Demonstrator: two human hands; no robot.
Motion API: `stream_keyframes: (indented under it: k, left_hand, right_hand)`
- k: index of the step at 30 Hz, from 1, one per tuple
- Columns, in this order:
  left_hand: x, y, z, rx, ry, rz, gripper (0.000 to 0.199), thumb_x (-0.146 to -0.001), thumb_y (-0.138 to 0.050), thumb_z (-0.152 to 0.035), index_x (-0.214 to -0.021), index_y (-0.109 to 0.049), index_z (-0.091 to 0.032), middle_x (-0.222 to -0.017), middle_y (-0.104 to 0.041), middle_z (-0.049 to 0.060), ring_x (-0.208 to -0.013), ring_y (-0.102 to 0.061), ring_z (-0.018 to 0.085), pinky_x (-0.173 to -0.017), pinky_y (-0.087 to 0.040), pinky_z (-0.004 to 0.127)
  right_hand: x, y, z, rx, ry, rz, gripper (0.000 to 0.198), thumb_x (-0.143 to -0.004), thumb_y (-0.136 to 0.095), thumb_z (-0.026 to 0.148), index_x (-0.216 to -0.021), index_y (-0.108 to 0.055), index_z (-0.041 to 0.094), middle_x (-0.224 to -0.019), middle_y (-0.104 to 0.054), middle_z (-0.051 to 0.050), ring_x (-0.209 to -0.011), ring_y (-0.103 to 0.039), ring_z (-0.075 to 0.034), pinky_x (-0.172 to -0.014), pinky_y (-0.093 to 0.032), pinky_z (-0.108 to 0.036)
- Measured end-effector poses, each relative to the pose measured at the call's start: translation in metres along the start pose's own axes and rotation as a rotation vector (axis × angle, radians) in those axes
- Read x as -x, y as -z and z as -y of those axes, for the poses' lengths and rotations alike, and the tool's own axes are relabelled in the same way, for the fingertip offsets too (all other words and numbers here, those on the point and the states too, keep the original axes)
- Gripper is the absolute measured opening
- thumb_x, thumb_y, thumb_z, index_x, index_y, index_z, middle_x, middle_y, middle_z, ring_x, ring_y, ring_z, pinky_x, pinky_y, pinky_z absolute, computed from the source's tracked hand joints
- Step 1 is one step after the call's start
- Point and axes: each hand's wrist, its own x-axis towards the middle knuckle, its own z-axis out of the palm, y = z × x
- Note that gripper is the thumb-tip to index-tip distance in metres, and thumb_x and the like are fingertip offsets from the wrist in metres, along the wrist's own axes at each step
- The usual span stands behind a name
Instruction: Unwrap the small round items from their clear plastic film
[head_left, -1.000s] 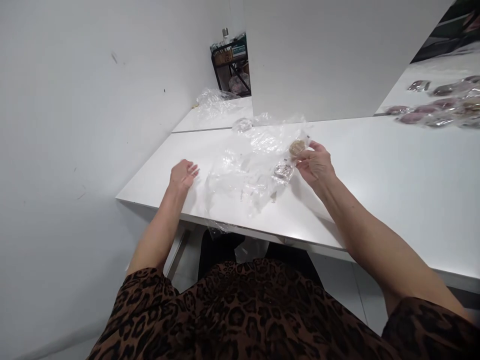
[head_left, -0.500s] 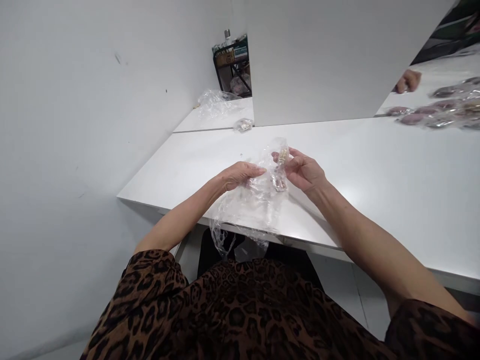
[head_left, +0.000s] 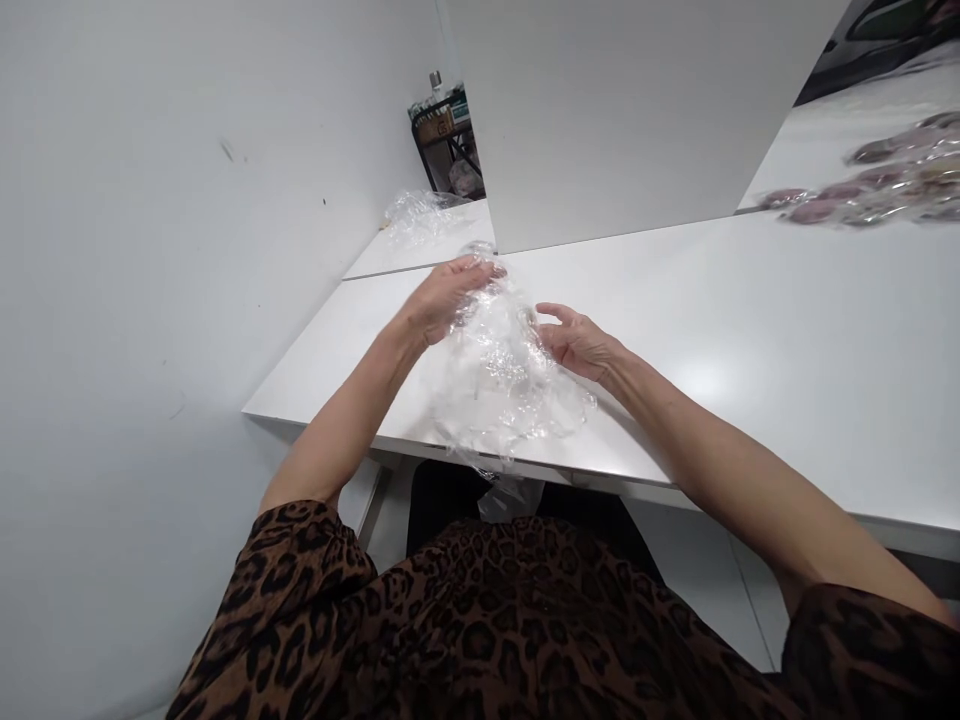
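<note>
My left hand [head_left: 454, 290] has its fingers closed on the upper part of a crumpled clear plastic bag [head_left: 499, 370]. The thin film spreads down over the table and hangs past its front edge. My right hand [head_left: 576, 342] is at the bag's right side, its index finger fairly straight and the other fingers curled in at the plastic. Glare and film hide what lies at its fingertips. Just beyond my left fingers, a small clear-wrapped packet [head_left: 478, 248] lies partly covered near the table's back edge.
The white table [head_left: 750, 350] runs along a white upright panel [head_left: 637, 120]. More loose plastic film [head_left: 420, 215] sits in the back left corner by the wall. Beyond the panel are a dark shelf [head_left: 442, 130] and, at right, several wrapped pinkish packets [head_left: 825, 205].
My left hand has moved away from me and slightly left with the bag, which now bunches up between my hands. The small packet at my right fingertips no longer shows clearly. The other person's hand has left view.
</note>
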Motion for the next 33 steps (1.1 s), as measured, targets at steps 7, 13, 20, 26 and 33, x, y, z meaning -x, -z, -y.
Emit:
stream_keyframes:
  k: [7,13,20,26,33]
  left_hand:
    - [-0.004,0.015,-0.014,0.092,-0.01,0.011,0.014,-0.091,-0.077,-0.02,-0.104,-0.072,-0.016,-0.103,-0.076,0.009,-0.112,-0.073,0.029,-0.096,-0.064,0.043]
    - [-0.005,0.005,-0.016,-0.001,-0.062,-0.077,0.026,-0.098,-0.07,-0.028,-0.121,-0.068,-0.015,-0.119,-0.075,0.011,-0.12,-0.072,0.032,-0.093,-0.065,0.043]
    - [0.002,0.03,-0.035,-0.112,-0.062,-0.187,0.03,-0.106,-0.057,-0.026,-0.133,-0.063,-0.015,-0.117,-0.073,0.008,-0.131,-0.066,0.037,-0.093,-0.063,0.048]
    - [-0.024,0.035,-0.009,-0.023,-0.056,-0.182,0.042,-0.098,-0.067,-0.019,-0.14,-0.061,-0.018,-0.113,-0.069,0.009,-0.134,-0.064,0.04,-0.097,-0.063,0.05]
    - [-0.032,0.006,-0.006,-0.035,-0.063,-0.095,0.047,-0.099,-0.069,-0.024,-0.146,-0.058,-0.022,-0.11,-0.067,0.006,-0.127,-0.068,0.033,-0.104,-0.061,0.049]
  right_hand:
    - [-0.01,0.007,-0.002,-0.087,0.032,0.012,0.029,-0.079,-0.079,0.03,-0.098,-0.057,0.024,-0.083,-0.068,-0.004,-0.072,-0.067,-0.021,-0.062,-0.062,-0.038]
    - [-0.001,-0.001,-0.006,-0.019,0.044,0.129,0.053,-0.069,-0.089,0.021,-0.114,-0.061,0.023,-0.104,-0.073,-0.007,-0.084,-0.072,-0.022,-0.06,-0.062,-0.032]
    - [-0.026,0.017,-0.012,0.052,0.063,-0.245,0.05,-0.053,-0.07,0.0,-0.094,-0.053,0.024,-0.083,-0.063,-0.004,-0.067,-0.058,-0.018,-0.051,-0.046,-0.028]
    - [-0.034,0.028,-0.011,0.088,0.431,-0.526,0.041,-0.06,-0.063,0.016,-0.097,-0.052,0.029,-0.108,-0.057,-0.003,-0.089,-0.057,-0.019,-0.068,-0.052,-0.031]
    - [-0.006,0.008,0.0,0.387,0.583,-0.133,0.022,-0.076,-0.07,0.035,-0.095,-0.066,0.024,-0.099,-0.067,-0.007,-0.096,-0.06,-0.024,-0.085,-0.052,-0.041]
